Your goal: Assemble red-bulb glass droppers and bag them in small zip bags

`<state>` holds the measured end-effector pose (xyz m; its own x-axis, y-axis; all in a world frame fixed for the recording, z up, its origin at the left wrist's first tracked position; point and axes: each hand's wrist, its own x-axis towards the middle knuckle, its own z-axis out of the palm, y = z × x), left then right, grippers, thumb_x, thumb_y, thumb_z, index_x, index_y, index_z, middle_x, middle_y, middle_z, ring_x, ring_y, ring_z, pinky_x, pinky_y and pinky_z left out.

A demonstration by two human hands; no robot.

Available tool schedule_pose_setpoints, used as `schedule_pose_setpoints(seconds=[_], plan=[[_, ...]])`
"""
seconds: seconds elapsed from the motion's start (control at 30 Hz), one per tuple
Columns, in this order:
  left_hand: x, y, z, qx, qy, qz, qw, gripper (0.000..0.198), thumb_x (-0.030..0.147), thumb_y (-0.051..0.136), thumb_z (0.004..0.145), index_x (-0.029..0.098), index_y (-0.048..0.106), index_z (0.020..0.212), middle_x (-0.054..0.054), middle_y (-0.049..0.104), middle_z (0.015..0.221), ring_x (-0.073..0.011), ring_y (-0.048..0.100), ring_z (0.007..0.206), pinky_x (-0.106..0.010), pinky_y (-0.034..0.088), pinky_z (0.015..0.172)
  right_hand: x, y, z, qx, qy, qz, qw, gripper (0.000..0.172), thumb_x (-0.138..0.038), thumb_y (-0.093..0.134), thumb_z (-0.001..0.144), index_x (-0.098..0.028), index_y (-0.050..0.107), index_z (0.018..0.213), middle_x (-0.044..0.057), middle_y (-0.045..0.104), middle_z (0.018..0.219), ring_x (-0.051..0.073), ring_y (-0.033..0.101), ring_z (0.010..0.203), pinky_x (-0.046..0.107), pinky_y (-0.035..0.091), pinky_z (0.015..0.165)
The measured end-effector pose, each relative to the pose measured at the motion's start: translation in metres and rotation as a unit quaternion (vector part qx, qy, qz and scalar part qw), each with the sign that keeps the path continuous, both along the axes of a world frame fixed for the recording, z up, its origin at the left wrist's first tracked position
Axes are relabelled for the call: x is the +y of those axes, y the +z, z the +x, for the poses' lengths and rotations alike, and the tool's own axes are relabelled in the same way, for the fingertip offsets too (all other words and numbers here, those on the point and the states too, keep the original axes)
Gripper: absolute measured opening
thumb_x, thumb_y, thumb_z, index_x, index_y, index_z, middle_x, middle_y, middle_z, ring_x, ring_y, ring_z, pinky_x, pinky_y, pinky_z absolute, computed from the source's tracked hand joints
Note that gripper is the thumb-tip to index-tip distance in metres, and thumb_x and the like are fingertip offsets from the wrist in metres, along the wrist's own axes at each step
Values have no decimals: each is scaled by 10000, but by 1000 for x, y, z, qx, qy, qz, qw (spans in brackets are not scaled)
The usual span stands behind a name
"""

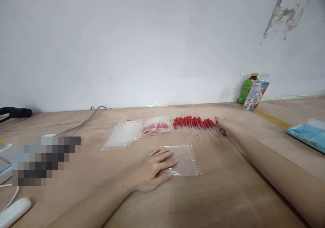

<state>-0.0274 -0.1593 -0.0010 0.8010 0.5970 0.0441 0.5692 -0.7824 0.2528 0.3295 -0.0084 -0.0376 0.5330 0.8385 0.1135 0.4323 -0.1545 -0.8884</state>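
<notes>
My left hand (156, 169) lies flat with its fingers spread on a clear zip-lock bag (185, 160), whose red-lined seal faces right. Farther back, my right hand (224, 125) pinches a dropper with a red bulb (216, 118) at the right end of a row. The row of droppers (193, 124) has red bulbs at the back and thin clear stems pointing toward me. Left of it sit filled bags (156, 126) with red bulbs showing through. A stack of flat clear bags (124, 135) lies beside those.
Two bottles (254, 92) stand by the wall at the back right. A blue packet (306, 136) lies at the right edge. On the left are grey cables (83, 122), a black object (19, 112), a white rounded object (15, 211) and a blurred-out patch.
</notes>
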Motion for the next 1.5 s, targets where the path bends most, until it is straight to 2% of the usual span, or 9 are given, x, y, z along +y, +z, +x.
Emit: schedule_pose_setpoints(seconds=[0.13,0.37,0.47,0.53,0.73,0.97,1.07,1.27,1.5], plan=[[0,1,0,-11,-4,-2,1000,428,411,320,883,296,328,1294,-6,236,1400,-204,174,1295,-432,147,1056,-9,10,-1,97,-8,-20,995,277,-358,516,743,-174,446,548,-8,423,404,66,326,309,185,209,290],[0,0,1,-18,0,-7,1000,400,364,307,895,305,334,1290,-2,257,1393,-199,199,1288,-436,160,1052,-33,37,-9,153,-12,75,985,149,-309,485,764,-164,462,789,-14,497,550,43,331,331,173,261,296],[0,-2,1,-19,4,-5,1000,405,367,317,891,300,337,1289,-9,263,1391,-199,204,1287,-436,160,1051,-55,32,-31,165,19,105,981,300,-276,525,735,-195,394,993,-40,505,585,63,409,359,176,327,319],[1,-3,1,-26,4,-4,1000,403,366,325,888,304,340,1287,-8,272,1388,-203,212,1284,-439,165,1049,-72,23,-50,198,96,115,969,377,-276,546,716,-213,364,1040,-54,494,583,72,435,365,179,354,319],[1,-3,0,-34,6,-6,999,403,367,345,882,310,351,1280,-7,283,1383,-204,222,1280,-432,168,1050,-110,4,-87,246,190,131,941,404,-406,586,670,-229,393,977,-65,495,609,90,514,455,210,462,390],[1,-5,1,-16,8,-5,1000,411,363,332,886,312,326,1294,-5,256,1395,-194,197,1289,-423,152,1056,-115,1,-97,319,197,116,920,375,-390,608,665,-242,381,924,-66,507,617,108,568,481,250,501,464],[1,-6,1,-29,16,-2,999,453,370,345,880,299,270,1320,-16,241,1401,-201,207,1285,-430,154,1054,-119,1,-96,345,259,64,900,335,-371,637,651,-223,413,851,-37,559,654,121,598,569,275,509,575],[0,-6,1,-36,34,-7,999,501,388,341,878,278,202,1346,-27,211,1411,-198,200,1288,-419,156,1057,-128,11,-85,174,474,-17,863,238,-330,653,655,-174,518,774,-15,578,703,89,535,627,216,428,584],[2,-3,2,-37,24,-28,999,484,391,317,888,275,206,1344,-16,244,1399,-187,203,1287,-419,134,1064,-122,16,-76,-21,511,-8,860,155,-277,645,647,-172,551,710,-70,387,512,64,343,470,187,249,440]])
